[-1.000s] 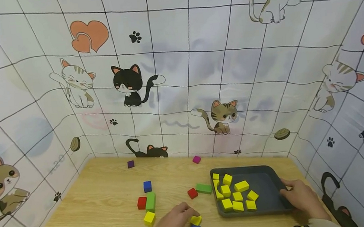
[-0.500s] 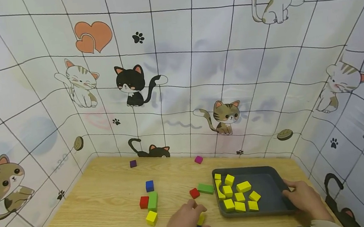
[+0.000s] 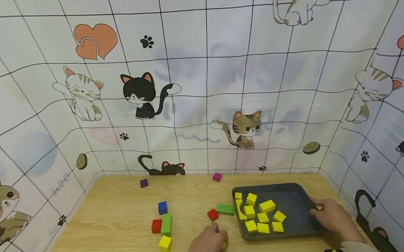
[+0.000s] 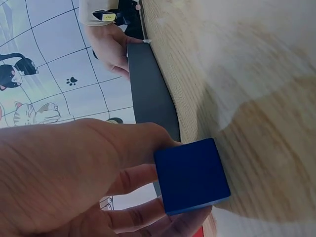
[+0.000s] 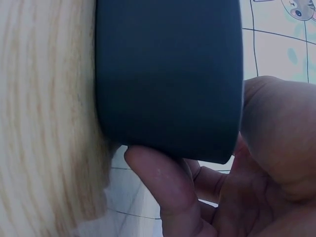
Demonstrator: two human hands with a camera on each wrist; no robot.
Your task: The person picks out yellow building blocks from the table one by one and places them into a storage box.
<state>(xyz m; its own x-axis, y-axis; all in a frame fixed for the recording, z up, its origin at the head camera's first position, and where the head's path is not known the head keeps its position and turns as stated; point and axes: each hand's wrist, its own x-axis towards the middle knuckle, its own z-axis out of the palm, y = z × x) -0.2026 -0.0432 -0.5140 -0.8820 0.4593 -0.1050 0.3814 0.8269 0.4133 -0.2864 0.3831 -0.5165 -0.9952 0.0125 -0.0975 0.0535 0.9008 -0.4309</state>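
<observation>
My left hand (image 3: 206, 251) is low in the middle of the table, its fingers curled round a yellow block (image 3: 224, 245) that shows only as a sliver. A blue block (image 4: 192, 177) fills the space before the thumb and fingers in the left wrist view; the head view hides it behind the hand. On the right, my right hand (image 3: 334, 218) grips the near right rim of a dark grey tray (image 3: 294, 202), thumb at its wall in the right wrist view. Several yellow blocks (image 3: 267, 206) lie in the tray's left half.
A red block (image 3: 213, 215) and a green block (image 3: 225, 209) lie left of the tray. Farther left are a blue, a red (image 3: 156, 226), a green (image 3: 166, 225) and a yellow block (image 3: 165, 243). Purple (image 3: 143, 183) and magenta (image 3: 217, 177) cubes sit near the back wall.
The left fingers have closed in round the yellow block, and the hand now covers the blue one. The right hand and tray stay in place; the head view shifts slightly.
</observation>
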